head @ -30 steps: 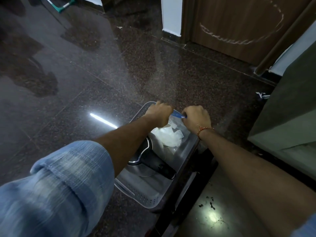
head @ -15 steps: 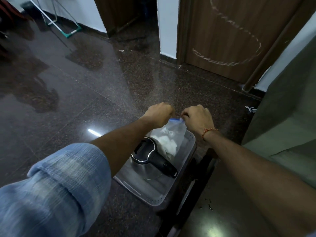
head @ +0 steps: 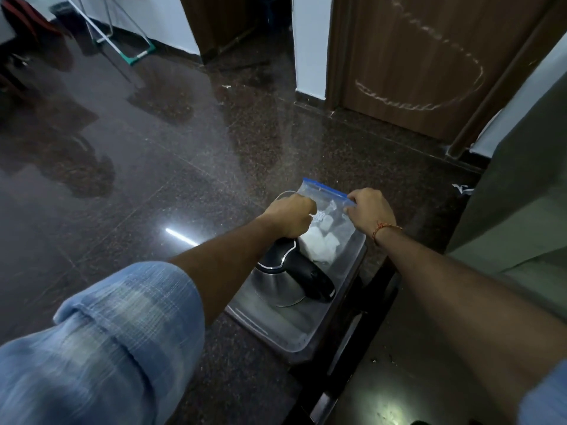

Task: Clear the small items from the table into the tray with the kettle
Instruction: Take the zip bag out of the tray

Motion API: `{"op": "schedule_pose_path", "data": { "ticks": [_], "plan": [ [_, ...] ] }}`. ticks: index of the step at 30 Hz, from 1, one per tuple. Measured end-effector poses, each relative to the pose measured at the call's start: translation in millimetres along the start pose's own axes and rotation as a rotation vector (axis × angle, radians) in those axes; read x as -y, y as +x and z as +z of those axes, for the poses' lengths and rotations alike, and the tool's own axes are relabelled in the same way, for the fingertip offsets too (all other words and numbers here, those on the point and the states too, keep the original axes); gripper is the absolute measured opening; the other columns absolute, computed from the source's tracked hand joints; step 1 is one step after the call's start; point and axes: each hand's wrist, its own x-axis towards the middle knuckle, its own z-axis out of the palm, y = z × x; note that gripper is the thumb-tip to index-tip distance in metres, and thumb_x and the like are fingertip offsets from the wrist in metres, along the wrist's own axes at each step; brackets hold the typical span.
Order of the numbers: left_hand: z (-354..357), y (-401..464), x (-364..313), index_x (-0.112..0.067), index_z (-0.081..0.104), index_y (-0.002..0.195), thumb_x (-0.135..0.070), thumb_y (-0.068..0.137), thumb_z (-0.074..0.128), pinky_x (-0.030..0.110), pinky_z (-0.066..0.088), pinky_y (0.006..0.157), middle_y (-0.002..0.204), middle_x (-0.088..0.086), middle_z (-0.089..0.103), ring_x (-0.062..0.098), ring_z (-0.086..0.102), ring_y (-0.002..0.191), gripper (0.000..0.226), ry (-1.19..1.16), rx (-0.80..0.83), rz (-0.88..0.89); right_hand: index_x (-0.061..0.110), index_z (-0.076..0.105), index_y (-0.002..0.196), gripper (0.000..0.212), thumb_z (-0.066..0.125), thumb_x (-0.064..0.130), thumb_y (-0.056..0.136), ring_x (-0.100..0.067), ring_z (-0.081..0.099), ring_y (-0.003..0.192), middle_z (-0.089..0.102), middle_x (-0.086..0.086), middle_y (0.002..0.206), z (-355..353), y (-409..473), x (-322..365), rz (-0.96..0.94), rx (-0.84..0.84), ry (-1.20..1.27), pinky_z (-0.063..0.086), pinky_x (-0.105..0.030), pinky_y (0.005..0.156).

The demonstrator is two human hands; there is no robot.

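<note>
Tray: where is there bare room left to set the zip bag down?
The near end of the tray is bare, between the kettle and the near rim. The far end is crowded: the zip bag, held by the left hand and right hand, hangs over white packets.

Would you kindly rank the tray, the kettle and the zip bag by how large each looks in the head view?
1. Tray: largest, it holds both others.
2. Kettle and zip bag: too alike to rank; the left hand and right hand cover part of the bag.
</note>
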Motion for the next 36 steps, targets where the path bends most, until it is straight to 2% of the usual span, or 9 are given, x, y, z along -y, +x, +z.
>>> {"op": "schedule_pose_path", "data": {
  "ticks": [7, 12, 16, 19, 24, 27, 29, 33, 36],
  "plan": [
    [6.1, 29.2, 4.7, -0.02, 0.055, 0.133, -0.02, 0.094, 0.049, 0.04, 0.045, 0.1, 0.14, 0.007, 0.051, 0.027, 0.05, 0.126, 0.039, -0.019, 0.041, 0.002, 0.012, 0.052, 0.132, 0.044, 0.058, 0.029, 0.092, -0.035, 0.048, 0.119, 0.06, -0.015, 0.125, 25.4, 29.7, -10.0, 0.034, 0.008, -0.2, 0.043, -0.043, 0.096],
    [7.5, 45.7, 4.5, -0.02, 0.053, 0.133, -0.016, 0.091, 0.053, 0.044, 0.047, 0.094, 0.14, 0.005, 0.049, 0.028, 0.052, 0.122, 0.042, 0.025, 0.014, 0.02, 0.017, 0.066, 0.115, 0.034, 0.06, 0.037, 0.088, -0.034, 0.051, 0.117, 0.064, -0.012, 0.119, 32.0, 39.3, -18.2, 0.044, 0.059, -0.247, 0.039, -0.041, 0.096],
    [7.3, 53.8, 0.9, -0.018, 0.048, 0.136, -0.01, 0.087, 0.057, 0.048, 0.047, 0.091, 0.14, 0.005, 0.044, 0.03, 0.047, 0.125, 0.05, 0.02, -0.031, 0.039, 0.009, 0.065, 0.105, 0.023, 0.06, 0.023, 0.088, -0.037, 0.06, 0.103, 0.061, -0.019, 0.112, 25.0, 37.7, -18.7, 0.003, 0.127, -0.001, 0.049, -0.038, 0.085],
    [5.1, 56.2, -5.3, -0.016, 0.043, 0.136, -0.007, 0.085, 0.062, 0.048, 0.047, 0.092, 0.144, 0.009, 0.038, 0.034, 0.042, 0.125, 0.055, 0.086, -0.117, 0.068, 0.009, 0.056, 0.092, 0.011, 0.062, 0.016, 0.085, -0.034, 0.063, 0.09, 0.063, -0.016, 0.094, 16.7, 33.4, -13.4, -0.032, 0.171, 0.12, 0.044, -0.032, 0.069],
    [-10.9, 56.1, -12.4, -0.017, 0.048, 0.131, -0.015, 0.088, 0.061, 0.044, 0.039, 0.1, 0.131, 0.006, 0.054, 0.031, 0.047, 0.122, 0.045, 0.212, -0.241, 0.075, 0.008, 0.064, 0.09, 0.01, 0.063, 0.012, 0.081, -0.024, 0.062, 0.074, 0.066, -0.01, 0.081, -27.4, 35.7, 8.8, -0.116, -0.039, 0.253, 0.051, -0.033, 0.066],
    [-31.4, 51.2, -18.5, -0.018, 0.051, 0.127, -0.014, 0.091, 0.054, 0.045, 0.034, 0.105, 0.124, 0.006, 0.058, 0.03, 0.05, 0.119, 0.036, 0.199, -0.349, 0.045, 0.013, 0.066, 0.085, 0.007, 0.067, 0.01, 0.079, -0.012, 0.058, 0.064, 0.063, -0.002, 0.075, -64.0, 39.3, 19.6, -0.165, -0.042, 0.236, 0.046, -0.022, 0.055],
    [-49.0, 44.4, -22.6, -0.018, 0.054, 0.12, -0.017, 0.093, 0.051, 0.048, 0.031, 0.108, 0.117, 0.006, 0.062, 0.029, 0.051, 0.116, 0.028, 0.202, -0.39, 0.057, 0.014, 0.066, 0.087, 0.011, 0.067, 0.007, 0.079, -0.012, 0.058, 0.068, 0.066, -0.004, 0.083, -82.5, 35.3, 24.7, -0.186, -0.029, 0.207, 0.047, -0.023, 0.058],
    [-90.7, 23.1, -32.0, -0.016, 0.058, 0.112, -0.022, 0.093, 0.05, 0.054, 0.026, 0.111, 0.108, 0.007, 0.063, 0.029, 0.051, 0.112, 0.022, 0.179, -0.357, 0.152, 0.017, 0.071, 0.103, 0.025, 0.066, 0.006, 0.081, -0.021, 0.066, 0.091, 0.071, -0.006, 0.101, -119.3, 12.3, 30.7, -0.219, -0.065, 0.148, 0.057, -0.039, 0.084],
    [-119.2, 0.0, -41.4, -0.013, 0.066, 0.105, -0.03, 0.087, 0.059, 0.041, 0.042, 0.092, 0.103, 0.008, 0.059, 0.027, 0.054, 0.098, 0.026, 0.077, -0.322, 0.275, 0.022, 0.072, 0.097, 0.023, 0.066, 0.009, 0.079, -0.022, 0.066, 0.092, 0.073, -0.003, 0.098, -148.7, -12.5, 33.9, -0.224, -0.084, 0.1, 0.055, -0.041, 0.086]
  ]
}}
